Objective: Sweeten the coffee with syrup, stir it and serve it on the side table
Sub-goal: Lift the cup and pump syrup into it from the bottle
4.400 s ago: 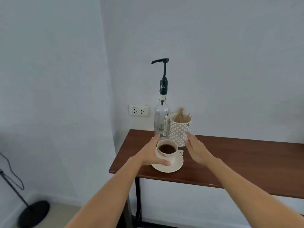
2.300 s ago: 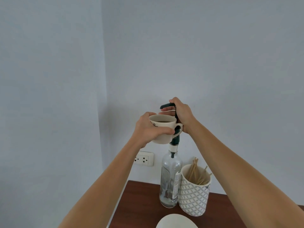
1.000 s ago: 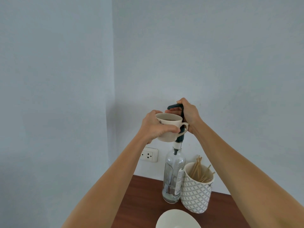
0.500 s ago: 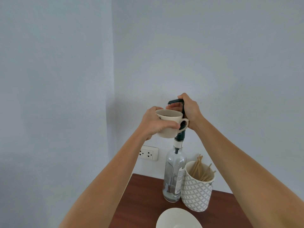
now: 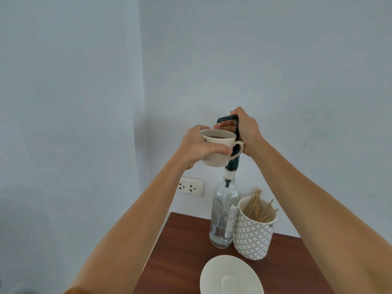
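My left hand (image 5: pixel 196 147) grips a cream coffee cup (image 5: pixel 220 150) and holds it high in the air, its rim just under the spout of the dark pump head (image 5: pixel 226 119). Dark coffee shows inside the cup. My right hand (image 5: pixel 246 130) is closed over the top of the pump, which rises from a clear glass syrup bottle (image 5: pixel 223 215) standing on the brown table (image 5: pixel 180 262). A drop hangs at the spout tip. The white saucer (image 5: pixel 231 276) lies bare on the table in front of the bottle.
A white patterned holder (image 5: pixel 253 234) with several wooden stir sticks stands right of the bottle, touching it. A wall socket (image 5: pixel 191 186) sits on the wall left of the bottle. The table's left edge runs near the wall corner.
Over four seconds the cup left the saucer and rose to the spout. In the last second the pump head came up from its pressed position; the cup stays under it.
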`<state>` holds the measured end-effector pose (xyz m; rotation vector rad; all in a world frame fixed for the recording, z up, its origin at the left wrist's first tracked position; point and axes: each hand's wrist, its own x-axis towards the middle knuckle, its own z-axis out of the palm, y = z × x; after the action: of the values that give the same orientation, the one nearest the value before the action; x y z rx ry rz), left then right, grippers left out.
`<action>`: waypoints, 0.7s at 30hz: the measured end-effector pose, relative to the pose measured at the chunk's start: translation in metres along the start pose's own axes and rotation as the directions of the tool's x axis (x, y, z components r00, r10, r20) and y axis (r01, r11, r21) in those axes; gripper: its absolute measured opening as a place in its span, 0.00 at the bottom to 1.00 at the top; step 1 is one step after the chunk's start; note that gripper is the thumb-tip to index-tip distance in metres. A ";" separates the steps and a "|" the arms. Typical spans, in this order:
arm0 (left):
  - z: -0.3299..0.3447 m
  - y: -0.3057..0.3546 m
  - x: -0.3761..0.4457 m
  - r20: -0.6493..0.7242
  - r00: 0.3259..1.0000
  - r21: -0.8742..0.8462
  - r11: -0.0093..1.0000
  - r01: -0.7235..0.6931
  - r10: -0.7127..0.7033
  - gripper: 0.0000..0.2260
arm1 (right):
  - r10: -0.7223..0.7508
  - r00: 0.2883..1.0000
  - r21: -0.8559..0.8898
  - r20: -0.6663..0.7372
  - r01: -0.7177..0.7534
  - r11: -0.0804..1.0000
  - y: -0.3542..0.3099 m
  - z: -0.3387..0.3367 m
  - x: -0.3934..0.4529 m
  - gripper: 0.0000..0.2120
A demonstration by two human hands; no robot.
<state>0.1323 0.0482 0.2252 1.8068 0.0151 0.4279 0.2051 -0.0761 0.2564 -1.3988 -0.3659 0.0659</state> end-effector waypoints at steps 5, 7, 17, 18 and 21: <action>0.000 0.000 0.000 0.004 1.000 0.002 1.000 0.004 -0.004 0.45 | -0.010 1.000 0.009 0.003 0.010 1.000 0.001 -0.001 -0.002 0.16; 0.000 0.000 -0.001 0.007 1.000 0.000 1.000 0.005 -0.005 0.45 | -0.011 1.000 0.021 0.006 0.011 1.000 0.001 -0.001 -0.002 0.16; 0.000 -0.001 -0.005 0.019 1.000 -0.003 1.000 0.025 -0.025 0.42 | -0.019 1.000 -0.002 0.014 0.019 1.000 0.005 -0.004 -0.002 0.12; 0.000 -0.001 -0.005 0.019 0.999 -0.006 1.000 0.028 -0.028 0.42 | -0.014 1.000 -0.007 0.013 0.014 1.000 0.006 -0.005 -0.003 0.12; 0.000 0.000 -0.008 0.014 0.999 -0.006 0.999 0.037 -0.037 0.45 | 0.008 1.000 -0.027 0.011 -0.007 1.000 0.005 -0.005 -0.006 0.14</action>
<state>0.1252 0.0461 0.2232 1.8003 0.0373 0.3890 0.2018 -0.0812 0.2502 -1.4272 -0.3723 0.0755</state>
